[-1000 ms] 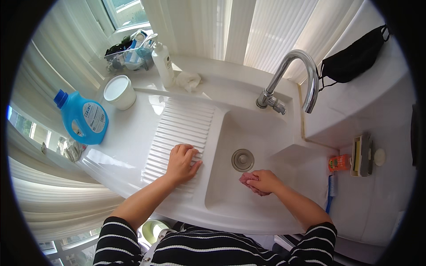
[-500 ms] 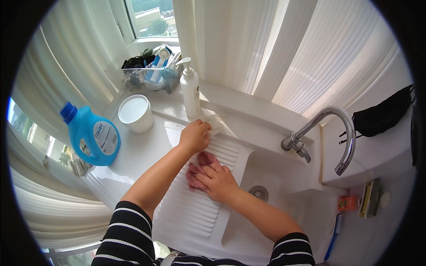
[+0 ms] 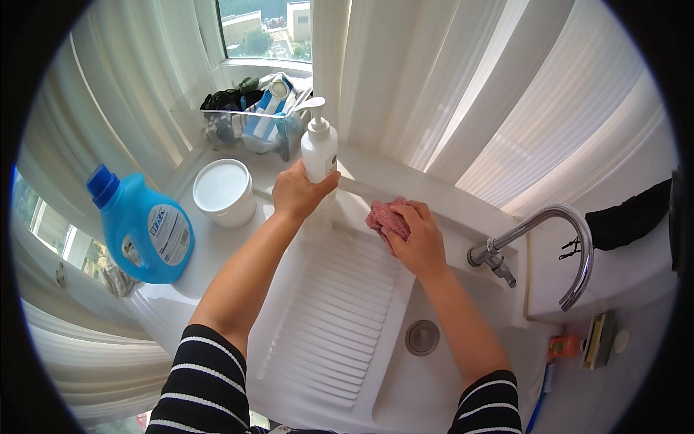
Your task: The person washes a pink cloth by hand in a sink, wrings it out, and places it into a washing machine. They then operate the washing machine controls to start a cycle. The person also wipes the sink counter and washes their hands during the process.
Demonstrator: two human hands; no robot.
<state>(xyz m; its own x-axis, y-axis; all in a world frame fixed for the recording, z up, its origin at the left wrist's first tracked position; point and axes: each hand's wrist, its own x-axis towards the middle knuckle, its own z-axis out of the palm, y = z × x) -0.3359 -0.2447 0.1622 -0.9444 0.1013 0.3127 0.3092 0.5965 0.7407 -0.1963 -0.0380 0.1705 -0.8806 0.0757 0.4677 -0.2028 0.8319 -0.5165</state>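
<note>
Surface (image 3: 165,307), white, surrounds a ridged washboard (image 3: 329,318). Just beyond the washboard's far end, the left hand (image 3: 298,191) curls around a white pump bottle (image 3: 319,150); near the washboard's far right corner, the right hand (image 3: 421,244) clutches a crumpled pink cloth (image 3: 384,218).

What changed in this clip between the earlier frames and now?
The left hand has gone from the ribbed white washboard forward to grip the white plastic pump bottle. The right hand carried the crumpled pink cloth from the white sink basin via the washboard to the bottle's right, still gripping it. The blue plastic jug and round white lidded tub stayed put.
</note>
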